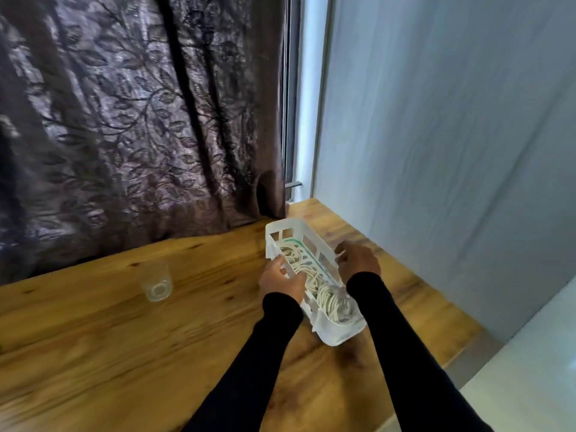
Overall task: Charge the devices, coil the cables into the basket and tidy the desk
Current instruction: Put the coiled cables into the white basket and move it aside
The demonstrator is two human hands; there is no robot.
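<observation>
Looking down from my head, I see a wooden desk point(93, 332) that runs up to a dark leaf-patterned curtain point(124, 120) on the left and a pale wall point(452, 135) on the right. Near the desk's far right corner, I hold a long white slotted basket point(338, 333) between both hands. My left hand point(282, 280) grips its left wall, fingers curled over the rim. My right hand point(358, 260) grips the opposite wall, fingers curled around the edge. Inside the basket lie coiled white cables point(330, 299), bundled along its length. A clear drinking glass point(156, 283) stands on the desk, well apart to the left. I judge the coiling done and the tidying step under way: next, I need to set the basket squarely in its place and let go with both hands.
</observation>
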